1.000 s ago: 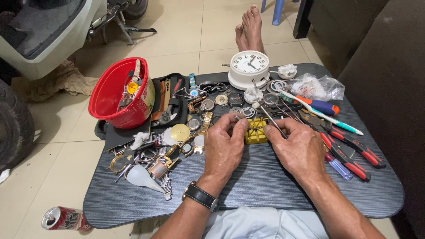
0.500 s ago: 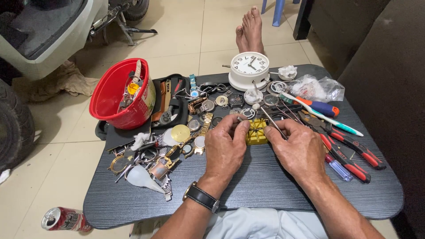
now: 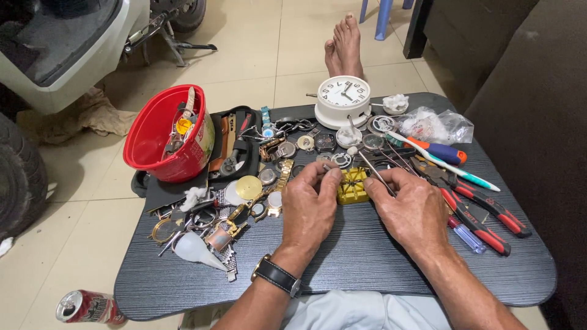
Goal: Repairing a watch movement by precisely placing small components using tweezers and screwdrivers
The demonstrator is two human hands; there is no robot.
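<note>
Both hands meet at a small yellow block (image 3: pixel 353 186) that sits on the dark counter (image 3: pixel 367 269) near its middle, just in front of a row of watch heads. The left hand (image 3: pixel 310 208), a watch on its wrist, has its fingers curled in and their tips pinched at the block's left edge, touching it; whether they grip a small part there is too fine to tell. The right hand (image 3: pixel 411 208) is closed around a thin metal tool (image 3: pixel 374 173) whose tip slants toward the block's right side. A red bowl (image 3: pixel 147 140) stands tilted at the counter's far left corner and holds a tangle of small items, among them a yellow piece and a pale strap; the rest is hard to make out. Beside it lies an open black pouch (image 3: pixel 235 150) with straps and tools in it. A white clock (image 3: pixel 343 98) stands at the far edge, and a clear bag (image 3: pixel 437 125) with pale contents lies to its right. Red-handled pliers (image 3: pixel 489 211) and a blue screwdriver (image 3: pixel 437 150) rest right of the right hand. Loose watch parts and a white funnel (image 3: pixel 194 249) crowd the left part of the counter. A red can (image 3: pixel 85 307) lies on the floor.
</note>
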